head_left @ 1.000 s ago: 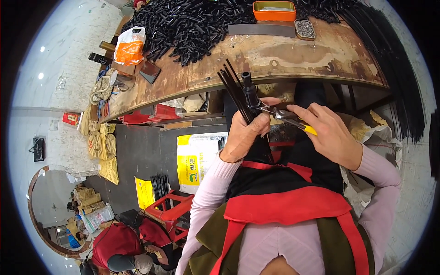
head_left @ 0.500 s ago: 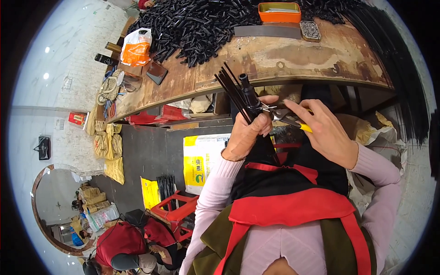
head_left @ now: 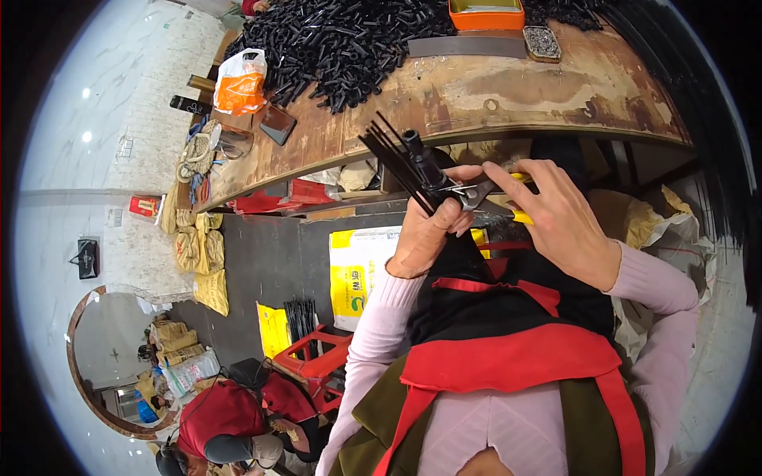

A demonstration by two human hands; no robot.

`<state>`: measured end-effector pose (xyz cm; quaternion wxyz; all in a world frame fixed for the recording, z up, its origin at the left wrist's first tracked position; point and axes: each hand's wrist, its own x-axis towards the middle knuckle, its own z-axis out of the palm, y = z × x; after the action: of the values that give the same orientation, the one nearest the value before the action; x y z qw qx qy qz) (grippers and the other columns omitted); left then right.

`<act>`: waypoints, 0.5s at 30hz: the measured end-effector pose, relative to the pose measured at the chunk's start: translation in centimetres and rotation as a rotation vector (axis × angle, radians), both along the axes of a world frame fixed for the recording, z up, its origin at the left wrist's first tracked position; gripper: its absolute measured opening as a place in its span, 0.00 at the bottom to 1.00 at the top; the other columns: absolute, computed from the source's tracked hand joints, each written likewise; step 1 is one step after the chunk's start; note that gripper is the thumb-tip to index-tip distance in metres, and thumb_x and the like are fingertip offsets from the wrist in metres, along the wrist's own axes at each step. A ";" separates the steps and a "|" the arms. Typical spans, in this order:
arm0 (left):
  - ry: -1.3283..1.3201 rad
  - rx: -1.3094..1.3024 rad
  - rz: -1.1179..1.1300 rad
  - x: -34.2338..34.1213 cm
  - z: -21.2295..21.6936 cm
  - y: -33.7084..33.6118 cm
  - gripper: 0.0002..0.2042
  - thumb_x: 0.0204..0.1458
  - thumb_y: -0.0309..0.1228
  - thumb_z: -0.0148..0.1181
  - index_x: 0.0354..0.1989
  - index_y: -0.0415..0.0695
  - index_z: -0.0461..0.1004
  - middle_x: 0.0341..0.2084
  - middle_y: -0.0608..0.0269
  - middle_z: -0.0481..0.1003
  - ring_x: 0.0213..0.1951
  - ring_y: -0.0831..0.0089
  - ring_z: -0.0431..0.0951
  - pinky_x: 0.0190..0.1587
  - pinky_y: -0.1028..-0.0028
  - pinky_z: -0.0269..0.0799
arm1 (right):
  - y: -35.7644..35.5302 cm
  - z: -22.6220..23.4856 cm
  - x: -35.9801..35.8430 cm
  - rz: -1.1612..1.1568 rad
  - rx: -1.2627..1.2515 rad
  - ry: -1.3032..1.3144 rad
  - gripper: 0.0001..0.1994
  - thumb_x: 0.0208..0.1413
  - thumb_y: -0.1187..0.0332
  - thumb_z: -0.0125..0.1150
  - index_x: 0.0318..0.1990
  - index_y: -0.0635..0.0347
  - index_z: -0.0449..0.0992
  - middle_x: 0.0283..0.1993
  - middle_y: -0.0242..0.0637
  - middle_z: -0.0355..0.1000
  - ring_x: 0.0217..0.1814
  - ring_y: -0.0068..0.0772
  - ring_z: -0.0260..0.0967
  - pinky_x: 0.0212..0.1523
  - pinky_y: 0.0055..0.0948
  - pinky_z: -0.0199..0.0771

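My left hand (head_left: pixel 421 242) is closed around a bundle of thin black rods (head_left: pixel 389 163) and a stepped black tube (head_left: pixel 426 164), all tilted up and to the left. Thin shiny metal pieces, like pins or wire ends (head_left: pixel 454 190), stick out by its thumb and fingertips. In my right hand (head_left: pixel 562 218) are pliers (head_left: pixel 479 193) with yellow-trimmed handles. Their jaws are at the metal pieces beside the tube; whether they grip them is too small to tell. The lower ends of the rods are hidden by my left hand and dark clothing.
Beyond my hands stands a wooden table (head_left: pixel 548 95) with a heap of black tubes (head_left: pixel 341 55), an orange box (head_left: pixel 486 17), a tin of small metal parts (head_left: pixel 542 44) and a phone (head_left: pixel 278 124). Long black rods (head_left: pixel 690 103) hang off its right end. Another person (head_left: pixel 222 420) bends at lower left.
The pliers' jaws have moved left and in against the metal pieces by the tube. My left hand has tipped the rods and tube slightly further left. The whole view has shifted a little.
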<state>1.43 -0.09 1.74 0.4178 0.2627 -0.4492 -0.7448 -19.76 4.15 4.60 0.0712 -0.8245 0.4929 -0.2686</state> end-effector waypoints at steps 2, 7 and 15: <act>0.007 -0.013 -0.017 -0.2 0.1 0.0 0.34 0.51 0.49 0.65 0.59 0.37 0.65 0.19 0.75 0.59 0.20 0.83 0.55 0.24 0.79 0.52 | 0.0 0.2 -0.2 0.001 -0.003 0.009 0.31 0.50 0.80 0.58 0.65 0.57 0.64 0.48 0.47 0.64 0.49 0.48 0.65 0.51 0.40 0.68; -0.012 -0.046 -0.014 -0.5 0.0 0.1 0.33 0.53 0.48 0.65 0.60 0.36 0.64 0.17 0.75 0.56 0.20 0.82 0.55 0.25 0.79 0.53 | -0.3 0.7 -0.4 -0.006 -0.007 0.021 0.31 0.51 0.79 0.59 0.65 0.55 0.64 0.46 0.45 0.65 0.47 0.46 0.66 0.48 0.38 0.69; -0.037 -0.084 -0.117 0.2 0.2 0.2 0.29 0.57 0.43 0.63 0.60 0.35 0.66 0.20 0.74 0.64 0.24 0.84 0.62 0.28 0.81 0.59 | -1.2 4.1 -2.8 0.289 0.124 0.037 0.29 0.51 0.70 0.67 0.61 0.60 0.64 0.26 0.36 0.68 0.26 0.35 0.72 0.27 0.30 0.71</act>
<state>1.66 0.12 1.91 0.3758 0.2318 -0.5024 -0.7434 -22.53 2.94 8.67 0.1510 -0.8856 0.3859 -0.2095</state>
